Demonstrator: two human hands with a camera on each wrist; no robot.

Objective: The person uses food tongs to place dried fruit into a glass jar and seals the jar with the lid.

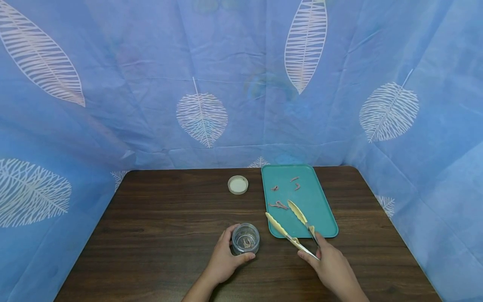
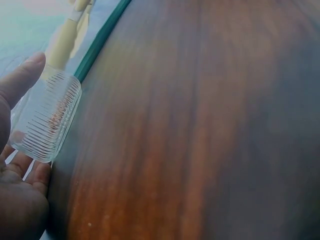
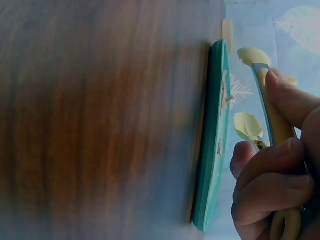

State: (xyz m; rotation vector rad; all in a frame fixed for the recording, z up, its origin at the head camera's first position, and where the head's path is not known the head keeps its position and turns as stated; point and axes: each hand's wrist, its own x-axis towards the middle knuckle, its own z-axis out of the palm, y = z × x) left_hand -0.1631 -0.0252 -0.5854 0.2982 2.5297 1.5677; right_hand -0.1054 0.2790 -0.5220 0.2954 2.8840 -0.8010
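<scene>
A clear ribbed jar (image 1: 245, 238) stands on the table, a few small pinkish-brown strips lying inside it. My left hand (image 1: 226, 256) grips the jar from its left side, thumb across the near side and fingers around the far side. In my right hand (image 1: 333, 264) I hold metal tongs (image 1: 300, 243) with cream tips, their arms spread apart and nothing between them. The tips reach over the left side of a teal tray (image 1: 317, 209). Near them on the tray lies a clump of pinkish strips (image 1: 278, 205); in the right wrist view, the tongs (image 3: 272, 105) sit under my thumb.
Several smaller pinkish pieces (image 1: 275, 188) are scattered toward the tray's far end. A round lid (image 1: 238, 184) with a pale inside lies left of the tray on the dark wooden table (image 1: 166, 218). Behind the table hangs a blue curtain (image 1: 241, 117) with white leaf prints.
</scene>
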